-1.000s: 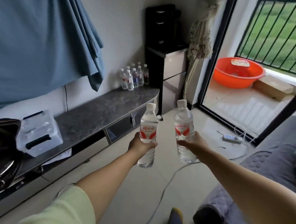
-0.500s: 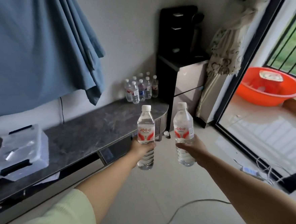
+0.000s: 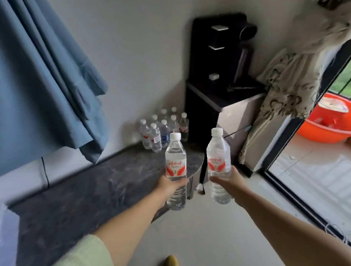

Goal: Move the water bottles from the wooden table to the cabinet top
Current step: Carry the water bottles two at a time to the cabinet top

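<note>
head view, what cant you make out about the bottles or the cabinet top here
- Group of bottles by the wall: too small to read labels, and they overlap, so no sure count.
- Left bottle and right bottle: the left hand and right hand cover their middles.
- Cabinet top: its near end is cut by the frame's left edge.
- Clear box: blurred and cut off.
</note>
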Demonstrator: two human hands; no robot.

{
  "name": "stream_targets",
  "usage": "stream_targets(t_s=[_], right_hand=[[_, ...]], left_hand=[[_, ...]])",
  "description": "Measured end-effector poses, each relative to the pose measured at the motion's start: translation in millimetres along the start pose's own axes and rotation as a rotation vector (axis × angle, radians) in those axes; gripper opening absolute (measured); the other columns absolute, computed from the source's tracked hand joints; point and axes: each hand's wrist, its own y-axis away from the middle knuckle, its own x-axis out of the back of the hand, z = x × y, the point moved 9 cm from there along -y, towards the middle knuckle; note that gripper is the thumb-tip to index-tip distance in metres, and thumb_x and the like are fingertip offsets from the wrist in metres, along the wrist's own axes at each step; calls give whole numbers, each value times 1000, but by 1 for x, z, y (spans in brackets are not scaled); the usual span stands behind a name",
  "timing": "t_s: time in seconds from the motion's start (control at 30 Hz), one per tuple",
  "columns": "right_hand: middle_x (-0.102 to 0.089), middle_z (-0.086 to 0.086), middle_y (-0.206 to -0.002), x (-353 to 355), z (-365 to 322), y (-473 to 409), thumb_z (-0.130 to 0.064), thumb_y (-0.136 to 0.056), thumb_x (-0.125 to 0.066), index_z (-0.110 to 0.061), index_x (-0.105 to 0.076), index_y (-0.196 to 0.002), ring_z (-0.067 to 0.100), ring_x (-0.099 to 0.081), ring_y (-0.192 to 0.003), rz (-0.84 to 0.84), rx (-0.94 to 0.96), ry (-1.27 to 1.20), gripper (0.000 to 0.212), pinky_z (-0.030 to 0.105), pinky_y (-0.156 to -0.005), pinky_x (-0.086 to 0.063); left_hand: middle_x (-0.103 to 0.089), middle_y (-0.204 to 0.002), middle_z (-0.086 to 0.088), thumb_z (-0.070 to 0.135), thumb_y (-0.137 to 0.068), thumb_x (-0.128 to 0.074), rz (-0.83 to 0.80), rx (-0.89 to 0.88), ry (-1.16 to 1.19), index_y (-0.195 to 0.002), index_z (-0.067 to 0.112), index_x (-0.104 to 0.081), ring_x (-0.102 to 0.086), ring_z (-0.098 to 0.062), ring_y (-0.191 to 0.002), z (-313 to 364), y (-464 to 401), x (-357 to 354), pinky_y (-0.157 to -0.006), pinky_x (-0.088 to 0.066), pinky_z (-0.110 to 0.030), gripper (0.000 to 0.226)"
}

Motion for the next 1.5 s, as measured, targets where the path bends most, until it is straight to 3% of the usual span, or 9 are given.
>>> stream_targets(t_s=[0.17,0.4,0.67,0.77,0.97,1.07,1.17,1.3,1.5], right_hand=[[-70,6,-102,-16,-26,-80,-23,-73,-83,-13,-55,-115,23,-68,-95,71,-37,-65,52,41,-87,-55],[-71,7,-103,-40,-16,-157,-21,-70,-85,-13,-56,-116,25,-68,-96,45,-151,-51,55,49,-91,-54],[-71,9,-96,-68,20,-267,-4,-72,-76,-20,-59,-108,31,-68,-94,-89,-190,6,43,50,-85,-57],[-70,12,-103,-78,48,-325,-2,-74,-77,-13,-56,-117,31,-67,-99,-131,-213,4,48,49,-87,-56],[-66,4,-115,-99,100,-433,-11,-71,-84,-22,-49,-128,25,-64,-106,-49,-226,13,67,50,-93,-53],[-67,1,-111,-110,117,-468,-16,-70,-85,-21,-49,-129,22,-65,-100,-14,-194,24,69,37,-85,-55],[-65,-2,-108,-116,131,-496,-23,-69,-86,-22,-49,-126,17,-62,-99,43,-150,60,69,28,-86,-48],[-63,-4,-104,-121,151,-513,-31,-66,-87,-16,-52,-123,13,-61,-99,52,-141,80,69,24,-84,-42],[-67,-2,-104,-120,175,-516,-33,-65,-88,-16,-55,-127,16,-64,-99,-10,-244,45,73,28,-87,-47]], left_hand=[[-65,-91,4,10,-74,-80,-48,5,19,-95,25,-52,-62,-11,-83,33,-85,17,-76,-47,-24,38],[-69,-107,-7,18,-69,-84,-2,99,15,-107,19,-56,-65,-22,-98,18,-161,33,-92,-50,-37,47],[-69,-108,-9,8,-67,-84,113,180,111,-91,25,-58,-65,-19,-94,-18,-259,10,-85,-49,-31,39],[-69,-105,-5,11,-63,-87,235,194,112,-96,23,-58,-66,-20,-95,-36,-307,-8,-88,-52,-35,45],[-68,-105,-2,8,-62,-87,432,75,138,-118,10,-55,-67,-19,-96,-42,-401,-32,-83,-54,-26,64],[-65,-111,-2,5,-60,-88,587,-25,151,-119,10,-53,-65,-15,-98,-40,-433,-31,-84,-50,-20,69],[-62,-107,3,-1,-58,-87,748,-128,161,-109,24,-52,-60,-5,-97,-44,-454,-31,-86,-44,-10,66],[-61,-108,-1,0,-64,-85,872,-164,52,-112,3,-59,-58,-10,-102,-62,-466,-37,-92,-44,-18,55],[-63,-120,-18,5,-70,-83,782,-134,12,-124,-7,-53,-60,-27,-114,-65,-479,-42,-100,-46,-43,63]])
